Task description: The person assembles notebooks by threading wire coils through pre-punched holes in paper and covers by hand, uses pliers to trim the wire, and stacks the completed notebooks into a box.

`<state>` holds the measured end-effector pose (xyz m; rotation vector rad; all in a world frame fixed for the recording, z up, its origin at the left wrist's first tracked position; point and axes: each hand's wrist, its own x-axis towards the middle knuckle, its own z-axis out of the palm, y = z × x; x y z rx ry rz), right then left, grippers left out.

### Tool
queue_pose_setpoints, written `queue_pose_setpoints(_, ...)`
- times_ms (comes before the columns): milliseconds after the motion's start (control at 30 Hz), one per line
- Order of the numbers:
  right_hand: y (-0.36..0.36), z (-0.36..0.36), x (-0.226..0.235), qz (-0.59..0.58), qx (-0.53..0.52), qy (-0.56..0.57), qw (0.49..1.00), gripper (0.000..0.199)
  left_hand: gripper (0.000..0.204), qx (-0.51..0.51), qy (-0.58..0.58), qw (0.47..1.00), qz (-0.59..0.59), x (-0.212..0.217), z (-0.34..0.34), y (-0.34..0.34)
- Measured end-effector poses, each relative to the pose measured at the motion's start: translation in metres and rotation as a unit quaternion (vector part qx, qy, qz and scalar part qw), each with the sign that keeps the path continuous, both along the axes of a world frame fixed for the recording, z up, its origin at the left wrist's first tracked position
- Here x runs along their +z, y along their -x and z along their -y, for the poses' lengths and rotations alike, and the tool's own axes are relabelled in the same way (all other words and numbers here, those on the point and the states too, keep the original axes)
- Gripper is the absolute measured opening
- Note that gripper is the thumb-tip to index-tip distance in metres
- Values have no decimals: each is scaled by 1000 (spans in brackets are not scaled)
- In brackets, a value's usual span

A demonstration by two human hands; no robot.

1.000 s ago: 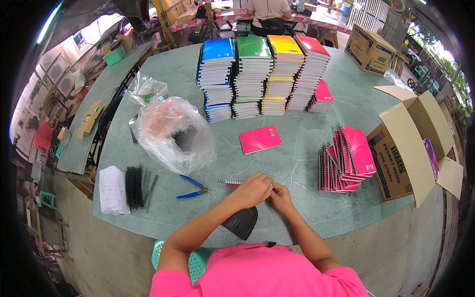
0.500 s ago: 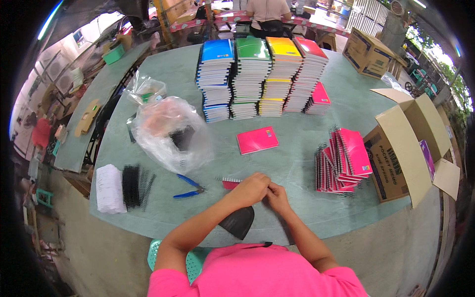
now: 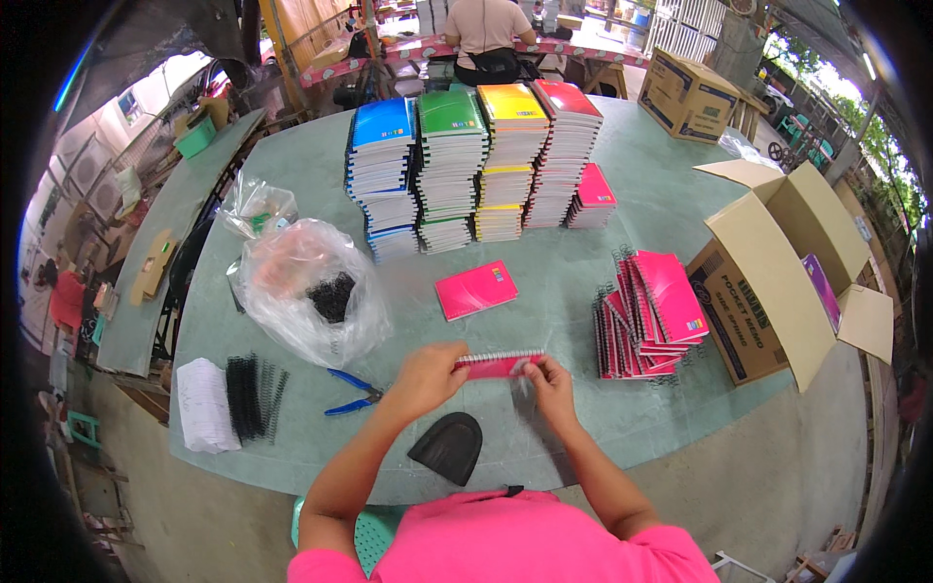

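Note:
Between my two hands is a small pink notebook (image 3: 498,367) with a spiral coil along its far edge. My left hand (image 3: 433,377) grips its left end, and my right hand (image 3: 552,387) pinches the right end near the coil. Just beyond lies a flat pink notebook (image 3: 476,290). Blue-handled pliers (image 3: 354,393) rest on the table left of my left hand. A dark, rounded pad (image 3: 449,447) sits nearer to me, below the held notebook. Black coils (image 3: 255,396) lie in a bunch beside a white paper stack (image 3: 206,404) at the left.
Tall piles of blue, green, yellow and red notebooks (image 3: 453,165) stand at the back of the green table (image 3: 525,437). A heap of pink spiral notebooks (image 3: 653,316) and an open carton (image 3: 743,325) are on the right. A clear plastic bag (image 3: 292,311) holds black coils. Someone (image 3: 489,34) stands beyond.
My hands were close together at the notebook's right end. They have parted, with the left hand now at its left end and more of the cover showing. The view has shifted slightly.

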<state>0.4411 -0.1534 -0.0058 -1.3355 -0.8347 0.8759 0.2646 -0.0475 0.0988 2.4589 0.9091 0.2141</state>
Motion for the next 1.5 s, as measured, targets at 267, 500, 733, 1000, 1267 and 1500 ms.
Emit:
queue_pose_setpoints(267, -23, 6, 95, 37, 72, -15, 997, 44, 16, -218, -101, 918, 316, -6, 39, -41)
queue_pose_setpoints(500, -121, 57, 218, 228, -237, -94, 940, 38, 23, -53, -141, 970, 192, -68, -66, -36)
queue_pose_setpoints(733, -175, 60, 157, 422, -232, 194, 855, 33, 37, 7, -317, 948, 37, -129, -85, -34)
queue_pose_setpoints(1000, -93, 44, 187, 613, -253, -51, 747, 36, 29, -30, -333, 941, -46, -111, -54, -18)
queue_pose_setpoints(1267, 23, -24, 40, 610, 223, -16, 760, 24, 20, -81, -68, 993, 51, -77, 22, 17)
queue_pose_setpoints(1500, 33, -38, 64, 563, 180, -5, 807, 12, 23, 391, -181, 895, 115, -49, -52, 179)
